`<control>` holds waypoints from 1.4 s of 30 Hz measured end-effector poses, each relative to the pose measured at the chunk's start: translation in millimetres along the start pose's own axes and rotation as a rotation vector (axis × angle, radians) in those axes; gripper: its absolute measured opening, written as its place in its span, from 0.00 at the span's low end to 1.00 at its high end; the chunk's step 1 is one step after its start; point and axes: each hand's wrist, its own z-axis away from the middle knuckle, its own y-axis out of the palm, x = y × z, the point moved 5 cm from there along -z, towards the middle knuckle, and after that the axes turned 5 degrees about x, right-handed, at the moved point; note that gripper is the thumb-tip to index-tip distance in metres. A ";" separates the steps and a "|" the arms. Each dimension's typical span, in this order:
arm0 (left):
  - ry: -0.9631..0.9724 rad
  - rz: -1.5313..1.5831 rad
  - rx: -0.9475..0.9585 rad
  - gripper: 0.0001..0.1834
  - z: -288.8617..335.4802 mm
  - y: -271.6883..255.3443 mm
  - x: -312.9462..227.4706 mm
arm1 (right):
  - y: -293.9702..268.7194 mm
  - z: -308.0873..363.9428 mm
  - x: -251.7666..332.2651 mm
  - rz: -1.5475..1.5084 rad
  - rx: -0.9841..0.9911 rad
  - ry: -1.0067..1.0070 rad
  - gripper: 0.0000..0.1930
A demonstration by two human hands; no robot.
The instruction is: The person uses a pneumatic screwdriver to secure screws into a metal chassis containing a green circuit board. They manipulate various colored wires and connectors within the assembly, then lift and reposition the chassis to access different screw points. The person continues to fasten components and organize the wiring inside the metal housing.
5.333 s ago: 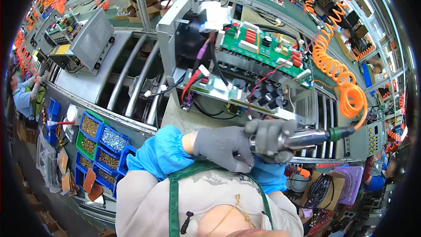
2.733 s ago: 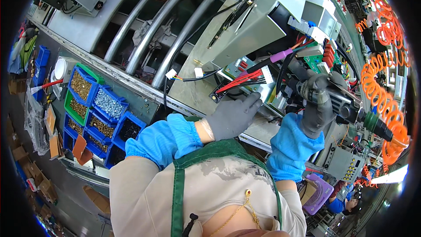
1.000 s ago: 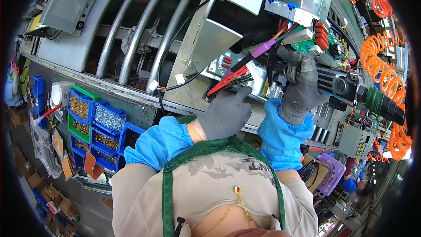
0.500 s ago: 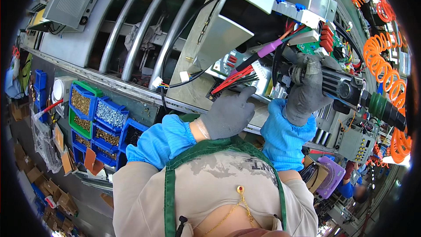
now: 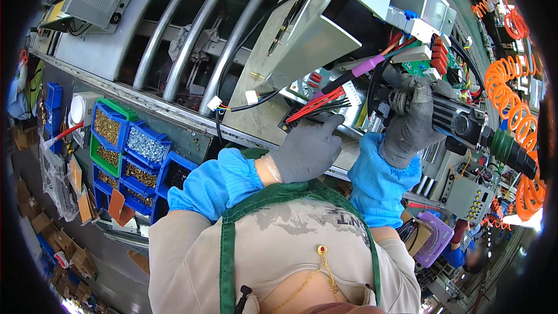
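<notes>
My right hand (image 5: 410,125), in a grey glove, is wrapped around a black power driver (image 5: 456,121) with a green collar at its hose end. The driver lies sideways, its front against the electrical unit, where the hand hides the tip. Next to a bundle of red and black wires (image 5: 325,103) is my gloved left hand (image 5: 307,150). Its index finger and thumb are apart and the other fingers are partly hidden. The metal-cased unit has an upright grey panel (image 5: 325,40), a green circuit board (image 5: 418,68) and a thick cable with a purple sleeve (image 5: 365,67).
Steel rollers (image 5: 192,32) run along the bench to the left. Blue bins (image 5: 145,146) of screws and nuts hang at its near edge. Orange coiled hoses (image 5: 504,90) hang at the right. A purple fan-like device (image 5: 435,235) and another person (image 5: 459,253) are at lower right.
The unit and its upright panel appear a little farther right and slightly turned. Both hands sit slightly farther right, the right one still gripping the driver.
</notes>
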 end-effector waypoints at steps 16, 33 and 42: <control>0.039 0.032 0.066 0.07 -0.8 -15.4 -9.2 | -4.7 4.9 1.1 0.001 0.071 0.078 0.20; 0.379 -0.149 -0.390 0.17 -141.2 -141.9 -146.1 | -33.1 -11.5 63.7 0.507 0.355 -0.185 0.15; 0.362 -0.197 -0.458 0.18 -150.5 -134.6 -147.7 | -31.4 -27.0 105.3 1.058 0.521 -0.583 0.11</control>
